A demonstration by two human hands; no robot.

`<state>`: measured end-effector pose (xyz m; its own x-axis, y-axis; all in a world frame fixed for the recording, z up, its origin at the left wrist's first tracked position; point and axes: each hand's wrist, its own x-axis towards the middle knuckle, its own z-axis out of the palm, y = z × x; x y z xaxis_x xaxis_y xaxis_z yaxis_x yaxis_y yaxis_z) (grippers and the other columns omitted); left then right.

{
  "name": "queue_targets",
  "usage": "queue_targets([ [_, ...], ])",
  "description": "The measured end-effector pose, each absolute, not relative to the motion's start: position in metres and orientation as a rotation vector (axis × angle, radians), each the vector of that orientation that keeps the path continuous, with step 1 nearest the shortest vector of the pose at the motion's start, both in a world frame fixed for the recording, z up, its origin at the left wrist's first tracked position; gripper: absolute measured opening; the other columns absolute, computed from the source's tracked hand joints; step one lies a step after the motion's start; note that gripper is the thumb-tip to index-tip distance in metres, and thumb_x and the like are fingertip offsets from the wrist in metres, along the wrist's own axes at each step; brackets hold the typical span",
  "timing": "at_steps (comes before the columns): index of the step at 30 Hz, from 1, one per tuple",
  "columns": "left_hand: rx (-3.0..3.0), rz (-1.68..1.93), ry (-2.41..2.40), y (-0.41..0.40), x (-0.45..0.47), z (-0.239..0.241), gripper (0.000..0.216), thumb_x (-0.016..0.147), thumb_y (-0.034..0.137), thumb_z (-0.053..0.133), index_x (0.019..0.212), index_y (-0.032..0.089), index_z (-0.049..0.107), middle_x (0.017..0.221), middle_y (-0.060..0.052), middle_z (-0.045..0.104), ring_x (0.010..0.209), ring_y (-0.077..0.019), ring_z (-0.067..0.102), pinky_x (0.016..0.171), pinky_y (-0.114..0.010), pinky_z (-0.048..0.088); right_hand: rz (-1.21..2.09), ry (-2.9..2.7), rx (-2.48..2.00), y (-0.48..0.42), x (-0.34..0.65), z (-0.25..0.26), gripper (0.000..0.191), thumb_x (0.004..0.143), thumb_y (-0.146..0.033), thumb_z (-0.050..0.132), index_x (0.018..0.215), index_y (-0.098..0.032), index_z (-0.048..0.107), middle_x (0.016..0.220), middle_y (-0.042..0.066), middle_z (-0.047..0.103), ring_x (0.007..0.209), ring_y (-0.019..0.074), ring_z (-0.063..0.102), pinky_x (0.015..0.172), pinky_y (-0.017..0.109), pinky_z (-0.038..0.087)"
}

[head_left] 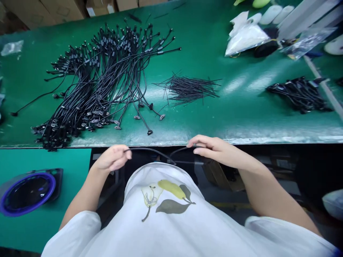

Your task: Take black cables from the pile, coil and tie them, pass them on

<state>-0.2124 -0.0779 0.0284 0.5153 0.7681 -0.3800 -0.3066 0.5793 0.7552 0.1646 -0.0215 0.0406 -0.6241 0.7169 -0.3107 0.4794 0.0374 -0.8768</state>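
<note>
My left hand (114, 157) is closed in a pinch on one end of a thin black cable (152, 151), just below the near edge of the green table (203, 121). My right hand (211, 147) pinches the other part of the same cable, which loops between both hands above my white shirt. On the table in front lies a large heap of black cables with small connectors (99, 78). A smaller pile of short black ties (187, 87) lies to its right.
Another bundle of black cables (298, 93) lies at the right. White plastic bags (246, 34) and packets sit at the far right back. A round blue-rimmed device (26, 192) rests on a lower green surface at my left. Cardboard boxes (53, 10) stand behind the table.
</note>
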Motion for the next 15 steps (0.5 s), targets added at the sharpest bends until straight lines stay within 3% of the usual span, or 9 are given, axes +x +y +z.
queue_targets([
  [4, 0.522, 1.15, 0.662, -0.075, -0.233, 0.032, 0.019, 0.086, 0.032, 0.067, 0.081, 0.014, 0.068, 0.032, 0.015, 0.02, 0.017, 0.0019, 0.007, 0.021, -0.006, 0.016, 1.494, -1.612, -1.52, -0.041, 0.202, 0.019, 0.035, 0.091, -0.048, 0.049, 0.111, -0.02, 0.055, 0.055, -0.008, 0.036, 0.044, 0.0088, 0.033, 0.045, 0.023, 0.029],
  [7, 0.545, 1.207, 0.613, -0.077, -0.237, 0.037, 0.015, 0.085, 0.03, 0.07, 0.084, 0.015, 0.069, 0.03, 0.017, 0.019, 0.015, 0.0015, 0.005, 0.02, -0.005, 0.018, 1.495, -1.617, -1.669, -0.055, 0.221, 0.008, 0.037, 0.09, -0.048, 0.049, 0.113, -0.019, 0.055, 0.054, -0.007, 0.041, 0.043, 0.0095, 0.039, 0.046, 0.024, 0.036],
  [9, 0.592, 1.226, 0.568, -0.079, -0.24, 0.043, 0.013, 0.082, 0.029, 0.072, 0.081, 0.017, 0.069, 0.027, 0.017, 0.02, 0.012, 0.0004, 0.007, 0.019, -0.005, 0.019, 1.71, -1.804, -1.668, -0.063, 0.23, 0.003, 0.039, 0.088, -0.049, 0.051, 0.11, -0.018, 0.06, 0.054, -0.005, 0.047, 0.046, 0.0114, 0.046, 0.049, 0.025, 0.04],
  [12, 0.619, 1.351, 0.501, -0.079, -0.241, 0.055, 0.014, 0.081, 0.031, 0.073, 0.083, 0.017, 0.069, 0.026, 0.016, 0.026, 0.012, -0.0001, 0.013, 0.019, -0.005, 0.02, 1.83, -1.992, -1.626, -0.077, 0.237, -0.005, 0.044, 0.091, -0.052, 0.043, 0.1, -0.017, 0.067, 0.055, 0.0, 0.053, 0.051, 0.0149, 0.052, 0.053, 0.028, 0.044],
  [15, 0.719, 1.326, 0.759, -0.075, -0.221, 0.062, 0.021, 0.086, 0.03, 0.068, 0.097, 0.012, 0.07, 0.039, 0.01, 0.049, 0.021, -0.001, 0.035, 0.026, -0.006, 0.033, 1.299, -2.113, -1.792, -0.09, 0.225, -0.011, 0.045, 0.096, -0.046, 0.033, 0.093, -0.018, 0.067, 0.077, 0.008, 0.067, 0.07, 0.0206, 0.063, 0.064, 0.032, 0.048],
])
